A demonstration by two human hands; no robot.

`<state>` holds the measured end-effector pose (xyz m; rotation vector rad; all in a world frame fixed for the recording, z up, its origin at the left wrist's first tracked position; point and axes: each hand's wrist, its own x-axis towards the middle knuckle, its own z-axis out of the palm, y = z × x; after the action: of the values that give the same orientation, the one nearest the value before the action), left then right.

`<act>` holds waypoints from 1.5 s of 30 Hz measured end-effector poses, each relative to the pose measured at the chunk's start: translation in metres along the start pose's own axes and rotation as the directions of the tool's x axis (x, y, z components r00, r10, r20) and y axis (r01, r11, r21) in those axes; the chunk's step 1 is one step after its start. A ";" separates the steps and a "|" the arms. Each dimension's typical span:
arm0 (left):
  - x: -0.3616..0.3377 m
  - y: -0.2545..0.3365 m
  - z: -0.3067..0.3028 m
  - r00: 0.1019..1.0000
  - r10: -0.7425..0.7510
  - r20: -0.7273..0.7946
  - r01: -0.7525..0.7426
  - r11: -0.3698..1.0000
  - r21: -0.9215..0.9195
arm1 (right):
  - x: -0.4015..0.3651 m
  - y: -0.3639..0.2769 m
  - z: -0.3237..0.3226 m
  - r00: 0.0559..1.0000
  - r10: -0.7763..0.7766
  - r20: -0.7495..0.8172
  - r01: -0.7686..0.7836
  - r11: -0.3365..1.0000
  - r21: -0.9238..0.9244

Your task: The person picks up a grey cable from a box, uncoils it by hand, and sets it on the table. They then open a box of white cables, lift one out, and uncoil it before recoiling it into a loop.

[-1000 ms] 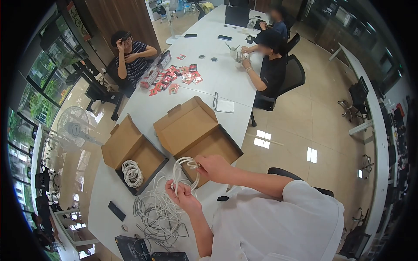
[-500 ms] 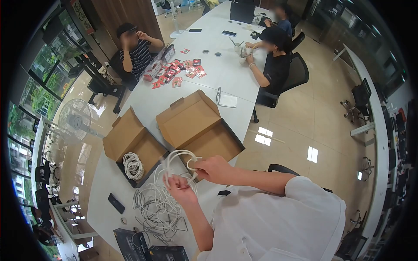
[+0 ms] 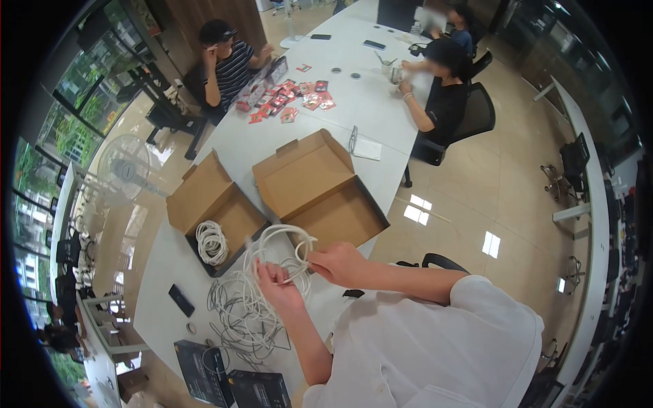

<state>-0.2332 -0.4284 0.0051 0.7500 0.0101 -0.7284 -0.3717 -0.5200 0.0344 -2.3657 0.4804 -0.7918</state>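
Observation:
A loop of white cable (image 3: pixel 279 231) hangs between my two hands, above a tangled pile of white and grey cable (image 3: pixel 248 316) on the table. My left hand (image 3: pixel 277 280) has its fingers curled round the loop's left side. On the loop's right side, my right hand (image 3: pixel 335 262) pinches the cable. Just beyond my hands stands an open cardboard box (image 3: pixel 306 173) with nothing visible inside. To its left, a smaller open box (image 3: pixel 211 187) holds a coiled white cable (image 3: pixel 211 243).
A black phone (image 3: pixel 181 300) and dark boxes (image 3: pixel 258 389) lie near the table's front left. Red packets (image 3: pixel 286 98) are scattered farther back, beside a seated person (image 3: pixel 231 64). Another person (image 3: pixel 445 95) sits at the right edge, near a white pad (image 3: pixel 367 149).
The view has shifted a little. My hands still hold the loop, and my left hand has risen slightly nearer the boxes. The person at the back left has lowered one hand from the face.

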 end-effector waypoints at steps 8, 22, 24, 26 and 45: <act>0.002 -0.008 -0.002 0.994 -0.080 -0.078 0.080 0.997 0.007 | -0.006 0.003 -0.005 0.997 0.066 0.029 -0.065 0.998 -0.017; -0.006 -0.009 0.005 0.993 -0.095 -0.076 0.088 0.992 -0.086 | 0.000 0.003 -0.007 0.966 -0.179 -0.188 0.197 0.977 0.082; -0.003 -0.012 -0.006 0.992 -0.124 -0.014 0.118 0.968 -0.223 | -0.003 0.003 -0.006 0.963 -0.101 -0.248 0.148 0.973 0.178; 0.000 -0.015 -0.008 0.987 -0.158 0.001 0.149 0.929 -0.340 | -0.003 0.009 -0.006 0.951 0.025 -0.309 0.074 0.949 0.307; 0.001 0.095 -0.154 0.988 0.004 -0.152 -0.070 0.900 -0.430 | 0.029 0.137 -0.091 0.651 0.758 -0.041 0.168 -0.091 0.982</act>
<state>-0.1380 -0.2850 -0.0513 0.3708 0.2852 -0.6025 -0.4277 -0.6769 0.0190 -0.3659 0.4749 -1.1170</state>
